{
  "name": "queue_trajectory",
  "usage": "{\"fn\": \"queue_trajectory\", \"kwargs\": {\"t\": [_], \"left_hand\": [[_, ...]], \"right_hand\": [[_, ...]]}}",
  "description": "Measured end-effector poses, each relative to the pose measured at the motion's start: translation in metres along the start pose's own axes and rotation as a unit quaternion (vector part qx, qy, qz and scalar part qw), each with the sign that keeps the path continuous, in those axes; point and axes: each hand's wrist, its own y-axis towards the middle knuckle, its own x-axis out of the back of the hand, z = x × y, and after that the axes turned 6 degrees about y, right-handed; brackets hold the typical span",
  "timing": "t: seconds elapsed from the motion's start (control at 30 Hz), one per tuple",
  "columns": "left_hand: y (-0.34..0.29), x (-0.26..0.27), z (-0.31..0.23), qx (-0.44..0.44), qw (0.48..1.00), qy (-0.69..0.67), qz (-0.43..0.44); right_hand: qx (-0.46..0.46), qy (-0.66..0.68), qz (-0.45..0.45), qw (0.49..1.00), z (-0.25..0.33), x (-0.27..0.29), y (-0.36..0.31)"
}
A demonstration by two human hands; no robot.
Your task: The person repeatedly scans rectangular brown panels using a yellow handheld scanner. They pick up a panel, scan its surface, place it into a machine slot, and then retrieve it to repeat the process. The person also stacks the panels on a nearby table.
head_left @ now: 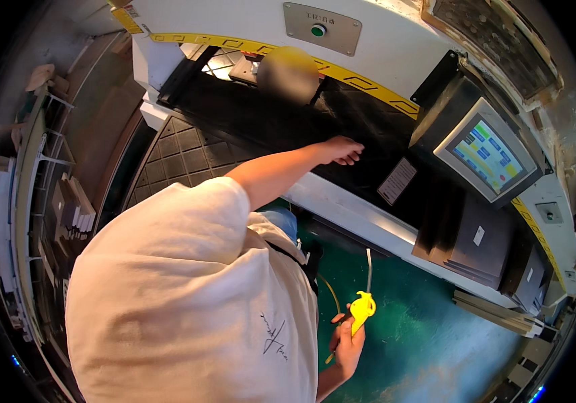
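A yellow air blow gun (362,310) with a thin metal nozzle tube pointing up is gripped in my right hand (347,344), low over the green floor. A thin yellow hose (329,290) hangs beside that hand. My left arm reaches across to the black machine bed (234,114). Above the bed's front edge, my left hand (342,150) has its fingers curled in, with no object showing in them. A small dark printed plate (397,181) lies on the bed to the right of that hand.
Over the bed runs a white machine beam (227,19) with a yellow strip and green button (318,30). A touch-screen panel (486,151) juts out at right, above stacked dark plates (476,238). Shelving (39,168) stands at left. A blurred round patch hides part of the bed's far side.
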Motion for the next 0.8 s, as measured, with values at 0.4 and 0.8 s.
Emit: {"fn": "queue_trajectory", "kwargs": {"t": [0.4, 0.8], "left_hand": [[-0.154, 0.141, 0.099, -0.108, 0.916, 0.020, -0.387], [-0.094, 0.130, 0.126, -0.190, 0.711, 0.555, -0.387]], "right_hand": [[-0.094, -0.030, 0.194, 0.976, -0.014, 0.011, 0.055], [-0.035, -0.029, 0.056, 0.997, -0.007, -0.018, 0.056]]}}
